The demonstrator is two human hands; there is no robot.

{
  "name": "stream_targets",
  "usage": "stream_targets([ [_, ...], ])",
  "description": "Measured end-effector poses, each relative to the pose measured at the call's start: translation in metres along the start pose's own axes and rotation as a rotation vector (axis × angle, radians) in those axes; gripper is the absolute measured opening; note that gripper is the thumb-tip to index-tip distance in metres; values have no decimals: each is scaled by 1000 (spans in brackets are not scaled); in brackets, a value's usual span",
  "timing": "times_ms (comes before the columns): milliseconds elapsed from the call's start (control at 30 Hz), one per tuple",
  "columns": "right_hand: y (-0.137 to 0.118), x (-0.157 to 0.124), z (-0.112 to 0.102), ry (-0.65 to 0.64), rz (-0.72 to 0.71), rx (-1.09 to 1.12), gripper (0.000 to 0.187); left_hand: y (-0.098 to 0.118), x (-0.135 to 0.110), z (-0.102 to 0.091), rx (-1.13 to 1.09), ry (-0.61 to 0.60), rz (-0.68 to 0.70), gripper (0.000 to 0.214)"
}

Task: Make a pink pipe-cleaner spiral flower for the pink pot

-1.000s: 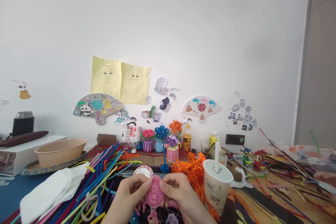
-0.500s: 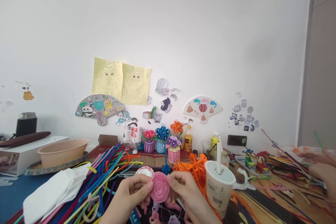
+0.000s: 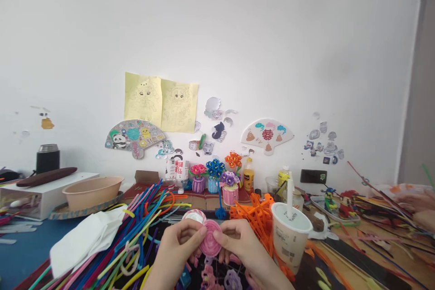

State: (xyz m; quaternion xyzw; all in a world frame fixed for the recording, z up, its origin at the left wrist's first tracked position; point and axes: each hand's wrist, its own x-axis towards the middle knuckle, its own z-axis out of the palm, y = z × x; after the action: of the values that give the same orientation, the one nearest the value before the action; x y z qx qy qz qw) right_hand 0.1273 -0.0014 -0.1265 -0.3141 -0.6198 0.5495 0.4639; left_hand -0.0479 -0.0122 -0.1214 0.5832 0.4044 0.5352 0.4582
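Fuzzy pink spiral disc between left hand and right hand

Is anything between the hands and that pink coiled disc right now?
Nothing visible. The left hand and right hand both pinch the pink coiled disc by its edges, above the loose pipe cleaners.

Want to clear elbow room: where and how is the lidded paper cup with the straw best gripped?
Likely best: wrap a hand round the paper cup sidewall, below the lid, coming from its right: it stands upright, a straw blocks the top, and orange pipe cleaners crowd its left.
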Motion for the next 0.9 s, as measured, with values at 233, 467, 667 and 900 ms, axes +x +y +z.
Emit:
stream_targets([
  [233, 8, 3, -6, -38, 43, 27, 45, -1, 0, 3, 129, 7, 46, 46],
  [467, 9, 8, -11, 80, 49, 58, 51, 20, -9, 1, 285, 152, 132, 27],
  [667, -9, -1, -10, 213, -2, 216, 45, 16, -10, 10, 245, 98, 92, 35],
  [900, -19, -6, -14, 251, 10, 221, 47, 23, -8, -14, 85, 206, 25, 45],
])
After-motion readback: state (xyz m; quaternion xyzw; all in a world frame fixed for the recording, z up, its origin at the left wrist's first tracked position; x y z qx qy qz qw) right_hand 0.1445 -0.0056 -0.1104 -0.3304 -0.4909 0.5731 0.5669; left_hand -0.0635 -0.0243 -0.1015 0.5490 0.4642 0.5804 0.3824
